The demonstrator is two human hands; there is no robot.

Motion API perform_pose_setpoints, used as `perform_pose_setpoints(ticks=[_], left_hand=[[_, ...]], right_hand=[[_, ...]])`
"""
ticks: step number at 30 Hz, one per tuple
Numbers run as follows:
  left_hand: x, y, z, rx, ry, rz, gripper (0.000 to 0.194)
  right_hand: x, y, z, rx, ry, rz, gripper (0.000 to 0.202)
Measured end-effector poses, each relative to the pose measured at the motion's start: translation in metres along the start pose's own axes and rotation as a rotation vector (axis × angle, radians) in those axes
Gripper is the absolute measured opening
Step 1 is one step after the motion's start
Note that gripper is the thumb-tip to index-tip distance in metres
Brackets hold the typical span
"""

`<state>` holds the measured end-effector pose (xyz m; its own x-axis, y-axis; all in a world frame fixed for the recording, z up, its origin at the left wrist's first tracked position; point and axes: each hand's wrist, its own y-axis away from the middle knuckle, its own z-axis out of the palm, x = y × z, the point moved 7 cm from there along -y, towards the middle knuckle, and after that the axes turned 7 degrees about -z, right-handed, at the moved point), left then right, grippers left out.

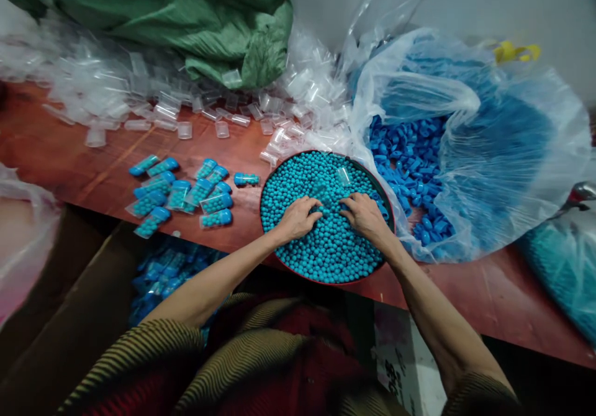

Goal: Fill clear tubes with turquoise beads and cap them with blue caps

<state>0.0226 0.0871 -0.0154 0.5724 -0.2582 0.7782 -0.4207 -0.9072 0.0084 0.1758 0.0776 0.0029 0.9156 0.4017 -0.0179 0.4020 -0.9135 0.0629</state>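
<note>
A round tray (261,208) with a dark red rim is full of small turquoise balls (326,254). Both my hands are in it, fingertips down among the balls. My left hand (299,218) is closed, thumb and fingers curled together; a faint see-through shape shows just beyond its fingertips, and what it grips is hidden. My right hand (365,216) faces it, its fingers also pinched, their contents too small to make out. A clear plastic tube (344,176) lies on the balls beyond my right hand. Left of the tray are several ball-filled tubes (216,202) with blue caps.
Loose clear tubes (165,107) are heaped along the back, partly under a green cloth sack (186,18). To the right, an open plastic bag (503,155) spills blue caps (410,155). Below the red table's (100,174) front edge lie more filled tubes (162,273).
</note>
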Motion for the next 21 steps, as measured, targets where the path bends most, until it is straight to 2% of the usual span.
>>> perform_pose_setpoints(ticks=[3,6,8,12,16,21], left_hand=[[-0.002,0.000,0.000,-0.006,0.058,-0.029,0.015],[-0.001,0.000,-0.001,-0.016,0.082,-0.049,0.016],[0.000,0.000,-0.001,-0.020,0.087,-0.043,0.017],[0.000,0.000,-0.001,-0.020,0.127,-0.026,0.018],[-0.001,-0.001,-0.005,-0.015,0.190,-0.027,0.021],[0.000,-0.003,-0.010,-0.005,0.280,-0.037,0.022]], right_hand=[[-0.002,0.006,-0.012,0.088,0.035,0.019,0.026],[-0.014,0.008,-0.027,0.220,-0.051,0.029,0.032],[-0.025,0.002,-0.027,0.223,-0.130,0.007,0.035],[-0.041,-0.011,-0.016,0.150,-0.219,-0.081,0.040],[-0.035,-0.002,-0.010,0.141,-0.314,-0.124,0.041],[-0.024,0.010,-0.026,0.252,-0.415,-0.044,0.039]])
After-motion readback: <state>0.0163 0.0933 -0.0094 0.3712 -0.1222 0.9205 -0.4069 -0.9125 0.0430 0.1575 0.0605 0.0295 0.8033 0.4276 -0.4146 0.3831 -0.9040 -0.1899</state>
